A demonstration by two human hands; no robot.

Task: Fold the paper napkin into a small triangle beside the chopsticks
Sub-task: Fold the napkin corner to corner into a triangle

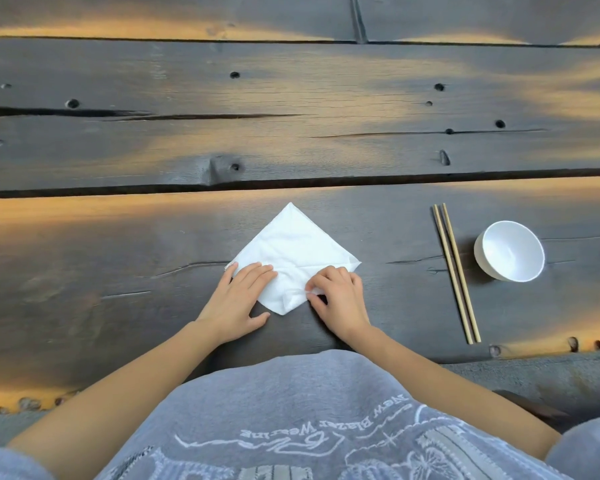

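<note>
Fingers of the right hand pinch the near-right edge of the napkin; the left hand presses flat on it. It lies as a diamond, not yet a small triangle, with the chopsticks well right of the fingers.

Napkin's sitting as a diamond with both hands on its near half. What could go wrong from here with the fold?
1. The right hand pinches a wrinkled near edge of the napkin; pulling there could tear the thin paper or set a crooked crease.
2. The left hand pins only the near-left part, so the far corner could skew during folding.
3. The napkin lies apart from the chopsticks; sliding it over could nudge them or the bowl.
</note>
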